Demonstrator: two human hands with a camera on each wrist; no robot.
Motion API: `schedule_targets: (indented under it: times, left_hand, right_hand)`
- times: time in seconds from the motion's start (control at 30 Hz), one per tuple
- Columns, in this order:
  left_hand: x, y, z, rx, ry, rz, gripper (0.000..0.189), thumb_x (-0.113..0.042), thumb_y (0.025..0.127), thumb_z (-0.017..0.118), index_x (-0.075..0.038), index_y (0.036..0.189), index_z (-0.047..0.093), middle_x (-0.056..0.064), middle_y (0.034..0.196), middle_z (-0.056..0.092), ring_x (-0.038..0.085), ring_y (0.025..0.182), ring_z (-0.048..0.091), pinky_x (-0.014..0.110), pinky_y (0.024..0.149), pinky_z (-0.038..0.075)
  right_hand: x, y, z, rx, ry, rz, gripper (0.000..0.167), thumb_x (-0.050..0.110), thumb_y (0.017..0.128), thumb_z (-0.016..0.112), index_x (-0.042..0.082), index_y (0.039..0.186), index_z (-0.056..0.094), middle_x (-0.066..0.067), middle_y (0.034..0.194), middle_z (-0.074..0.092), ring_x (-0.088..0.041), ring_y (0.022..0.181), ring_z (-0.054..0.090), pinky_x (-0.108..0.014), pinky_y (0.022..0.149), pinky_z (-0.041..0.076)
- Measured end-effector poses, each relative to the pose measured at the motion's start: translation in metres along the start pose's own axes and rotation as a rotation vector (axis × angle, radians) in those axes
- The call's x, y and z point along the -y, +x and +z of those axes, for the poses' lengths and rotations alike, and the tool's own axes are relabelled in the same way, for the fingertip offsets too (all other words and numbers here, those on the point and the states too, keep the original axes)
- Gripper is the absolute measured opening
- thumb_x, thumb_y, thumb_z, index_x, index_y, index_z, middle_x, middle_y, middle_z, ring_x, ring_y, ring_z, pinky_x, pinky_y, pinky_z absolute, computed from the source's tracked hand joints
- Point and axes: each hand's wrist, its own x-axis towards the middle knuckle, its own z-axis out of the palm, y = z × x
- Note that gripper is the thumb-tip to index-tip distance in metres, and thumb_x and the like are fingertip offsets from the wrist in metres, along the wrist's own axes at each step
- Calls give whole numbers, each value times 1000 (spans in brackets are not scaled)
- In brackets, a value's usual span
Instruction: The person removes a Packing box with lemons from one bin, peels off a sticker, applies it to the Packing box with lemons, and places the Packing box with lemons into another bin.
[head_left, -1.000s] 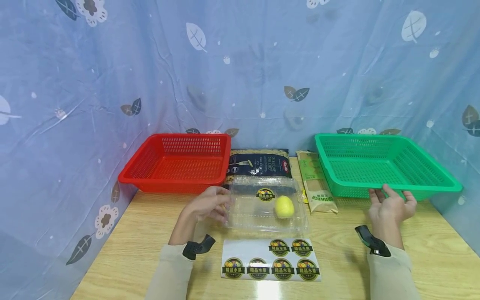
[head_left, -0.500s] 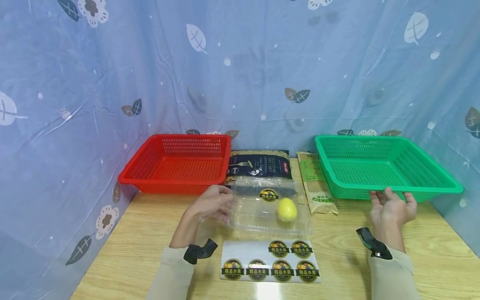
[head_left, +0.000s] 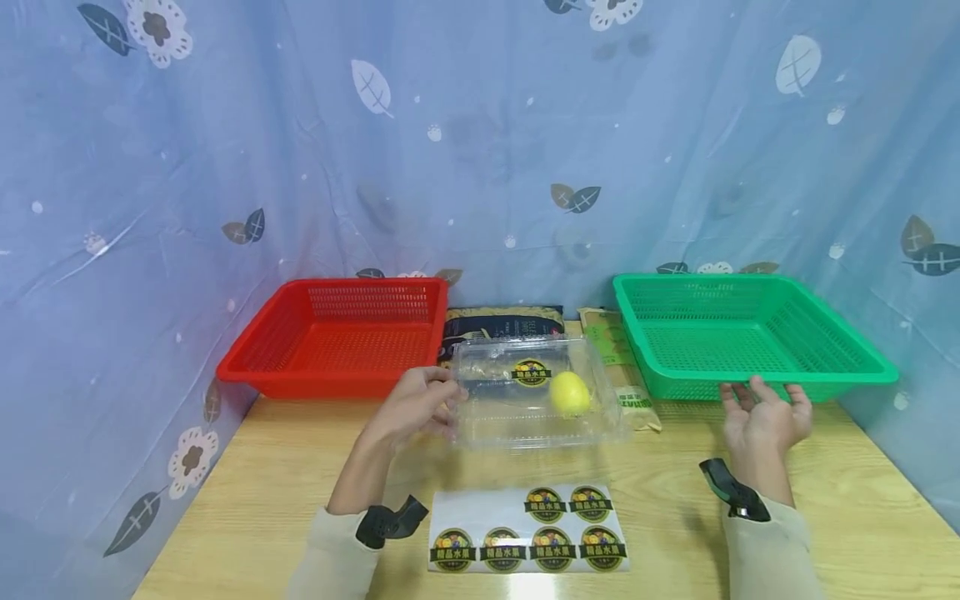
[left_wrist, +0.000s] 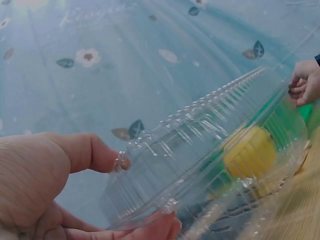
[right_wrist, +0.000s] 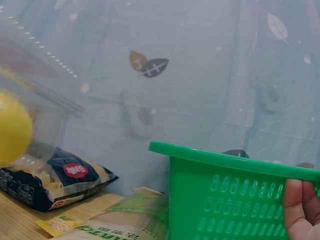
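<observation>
A clear plastic clamshell box [head_left: 495, 425] with one yellow lemon [head_left: 570, 392] inside is raised off the table in the head view. A round dark fruit sticker [head_left: 531, 373] shows on its lid. My left hand [head_left: 416, 408] pinches the box's left side; in the left wrist view its thumb is above and its fingers are below the edge. My right hand [head_left: 765, 417] is palm up at the front of a green plastic basket [head_left: 847, 379], its fingers touching just below the rim. The right wrist view shows two of these fingers [right_wrist: 294, 200] against the basket.
A red plastic basket [head_left: 330, 387] stands at the left. Behind the box lie a dark pasta bag [head_left: 502, 322] and a green-and-tan packet [head_left: 606, 337]. On the table [head_left: 247, 508], a white sheet [head_left: 480, 506] carries several round stickers.
My left hand has lifted the box and lemon higher, so it now covers more of the packets behind. The right hand stays at the green basket. The head view has shifted slightly.
</observation>
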Motion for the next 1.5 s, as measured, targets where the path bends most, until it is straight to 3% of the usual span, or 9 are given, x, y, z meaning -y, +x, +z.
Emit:
schedule_targets:
  times: [0.27,0.5,0.67,0.8,0.9,1.1,1.33,1.4,1.5]
  left_hand:
    - [-5,8,17,-18,-31,47,45,-12,91,58,7,131,53,20,111,61,23,55,62,39,61,61]
    - [-38,26,33,-99,-39,127,54,-15,90,61,4,139,47,22,119,63,25,65,68,42,65,62]
    - [-60,43,51,-107,-22,151,55,-15,87,66,2,137,50,16,105,65,22,68,67,39,64,62]
    - [-72,56,68,-85,-5,169,69,-16,86,69,5,145,41,11,91,62,20,61,62,35,61,61]
    - [-80,65,82,-63,-5,169,78,-17,85,67,6,151,32,12,95,62,20,59,61,36,61,61]
    - [-87,83,104,-65,-37,157,72,-16,87,66,6,148,37,18,115,62,25,65,66,40,66,62]
    - [-90,105,138,-54,-79,128,70,-22,91,69,2,149,39,9,99,60,23,61,69,34,61,61]
    - [-90,110,149,-58,-79,125,60,-22,89,70,3,139,48,13,104,60,23,59,68,34,62,61]
    - [-91,117,165,-88,-54,145,28,-21,87,72,-1,101,58,16,112,63,23,56,68,35,63,61]
  right_hand:
    - [1,-5,-9,-18,2,18,52,-12,98,50,25,133,41,-10,116,44,-31,71,44,-44,64,48]
    - [-1,-3,-6,-2,39,8,50,-13,97,52,23,130,40,-10,115,41,-31,70,43,-43,65,48]
    - [2,1,-5,7,62,2,48,-13,98,49,23,129,40,-11,114,42,-31,70,41,-43,63,47]
    - [4,4,-6,-1,70,8,47,-12,99,48,23,129,41,-11,113,43,-31,71,41,-43,63,47]
    - [5,5,-7,6,63,6,47,-12,99,48,23,129,40,-10,116,41,-31,73,41,-43,65,47]
    - [-3,6,-6,35,38,16,47,-11,99,51,22,130,40,-9,120,41,-31,74,43,-42,69,47]
    - [-6,6,-6,35,33,16,45,-9,100,50,22,131,40,-10,118,42,-31,75,44,-43,70,48]
    - [-5,6,-6,35,34,18,46,-10,99,51,23,131,41,-10,118,43,-31,74,44,-43,70,48]
    - [-4,7,-5,35,28,25,47,-10,99,51,23,131,41,-9,117,43,-31,73,45,-43,69,48]
